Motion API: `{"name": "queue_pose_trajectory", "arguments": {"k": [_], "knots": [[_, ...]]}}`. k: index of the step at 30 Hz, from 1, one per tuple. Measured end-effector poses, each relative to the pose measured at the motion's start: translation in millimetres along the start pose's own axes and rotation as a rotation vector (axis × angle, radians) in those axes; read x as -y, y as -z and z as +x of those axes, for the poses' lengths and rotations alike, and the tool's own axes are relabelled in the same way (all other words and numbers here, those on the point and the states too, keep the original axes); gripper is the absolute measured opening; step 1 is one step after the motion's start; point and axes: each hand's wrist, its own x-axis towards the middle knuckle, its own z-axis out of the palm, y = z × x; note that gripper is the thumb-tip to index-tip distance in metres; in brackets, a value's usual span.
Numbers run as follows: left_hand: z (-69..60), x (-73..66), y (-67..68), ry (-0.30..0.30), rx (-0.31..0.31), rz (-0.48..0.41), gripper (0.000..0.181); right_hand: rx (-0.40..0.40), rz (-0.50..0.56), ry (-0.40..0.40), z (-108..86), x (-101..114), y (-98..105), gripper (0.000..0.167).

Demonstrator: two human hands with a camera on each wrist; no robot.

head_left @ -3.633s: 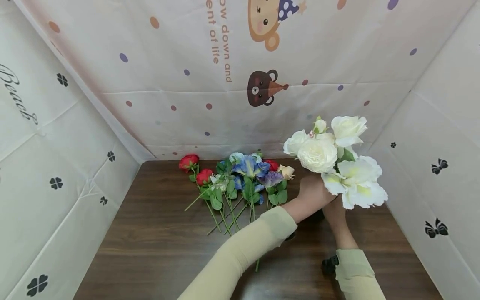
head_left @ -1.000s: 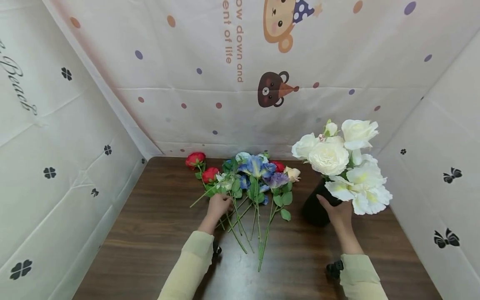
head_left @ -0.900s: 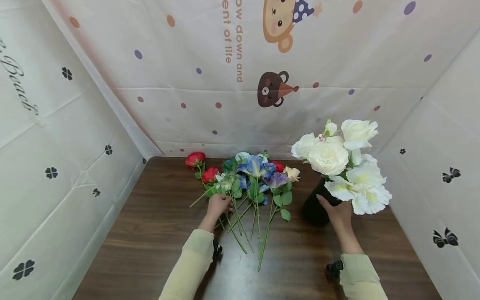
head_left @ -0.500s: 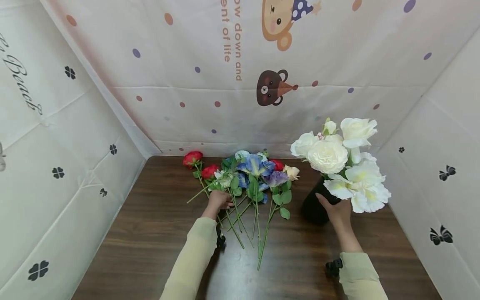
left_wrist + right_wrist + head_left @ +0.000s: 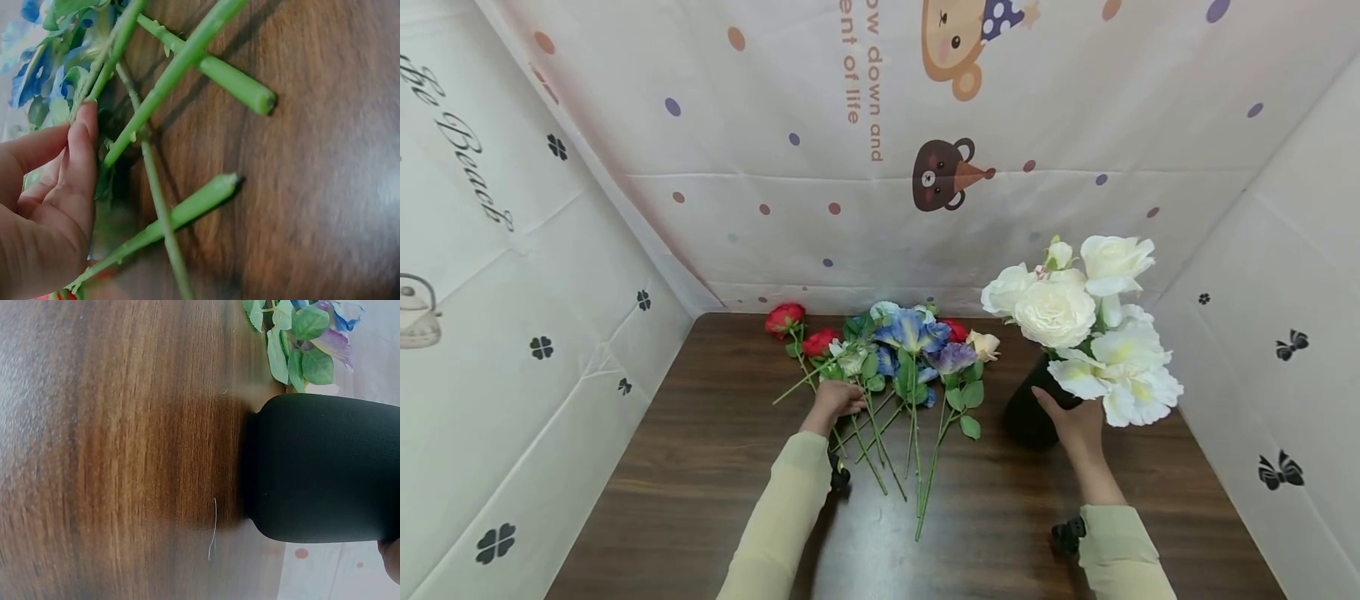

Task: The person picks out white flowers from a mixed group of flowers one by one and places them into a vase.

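At the left of the flower pile, my left hand (image 5: pixel 837 400) pinches a thin green flower stem (image 5: pixel 107 65) between thumb and fingertips; which bloom it belongs to is unclear. A small white flower (image 5: pixel 852 358) lies just beyond that hand. My right hand (image 5: pixel 1081 429) grips the side of a black vase (image 5: pixel 1030 417), which stands on the table and fills much of the right wrist view. Several large white flowers (image 5: pixel 1056 310) rise from the vase and hide its mouth. Only a fingertip of the right hand shows in the right wrist view.
Two red flowers (image 5: pixel 785 319) lie at the pile's left end. A blue iris-like flower (image 5: pixel 910 331), a purple flower (image 5: pixel 953 358) and a cream rose (image 5: pixel 982 344) lie farther right, their stems crossing toward me. Printed cloth walls (image 5: pixel 737 242) border the brown table (image 5: pixel 700 483).
Earlier both hands were at the white flowers; the left hand has since moved left to the pile, and the right now holds the vase. During the last second, the hands barely move.
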Motion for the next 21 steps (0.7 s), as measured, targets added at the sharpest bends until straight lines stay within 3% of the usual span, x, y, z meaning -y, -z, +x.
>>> {"name": "queue_pose_trajectory", "arguments": {"k": [5,13,17,21], "knots": [[-2.4,-4.0,6.0,0.005,0.033,0.009,0.031,0.004,0.002,-0.004,0.1,2.1,1.0,0.097],[-11.9,-15.9,13.6,-0.062,-0.012,0.156,0.023,0.014,-0.014,-0.011,1.1,4.0,1.4,0.098],[-15.6,-21.0,16.4,-0.058,-0.012,0.166,0.022,0.018,-0.013,-0.019,1.1,4.5,1.3,0.099],[-14.0,-19.1,16.0,-0.016,0.051,0.122,0.026,0.025,-0.011,-0.032,0.7,6.1,2.1,0.099]]}}
